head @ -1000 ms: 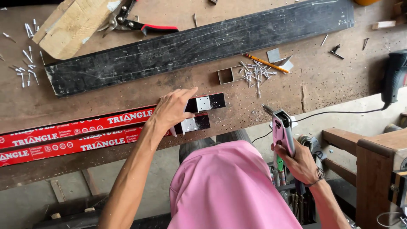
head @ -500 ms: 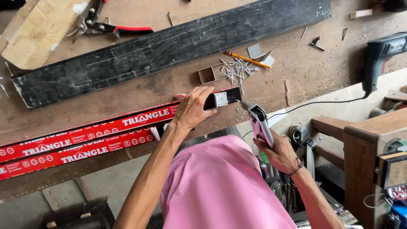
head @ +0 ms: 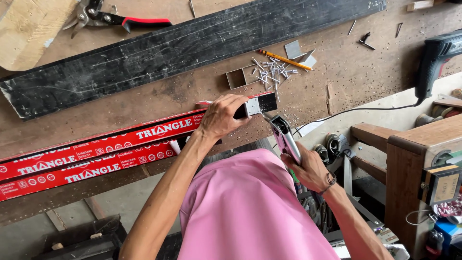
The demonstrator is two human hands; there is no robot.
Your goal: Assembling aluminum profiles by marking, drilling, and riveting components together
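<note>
My left hand [head: 221, 117] grips the end of a red-wrapped aluminium bar [head: 110, 139] lying along the wooden bench, close to its bare black and silver tip [head: 260, 103]. My right hand [head: 308, 171] holds a pink and silver hand riveter [head: 284, 137], whose nose touches the bar's tip from below. A second red-wrapped bar [head: 86, 168] lies parallel, just nearer to me. My pink-clad chest fills the lower middle of the view.
A long black board [head: 192, 43] crosses the bench [head: 144, 101]. Loose rivets [head: 272, 72], a pencil [head: 284, 59] and a small square tube piece [head: 237, 78] lie beyond the bar tip. Red-handled snips [head: 120, 19] sit top left, a drill [head: 435, 58] at right.
My left hand moved from over the two bar ends to a grip on the upper bar's end. My right hand raised the riveter until its nose met the bar tip.
</note>
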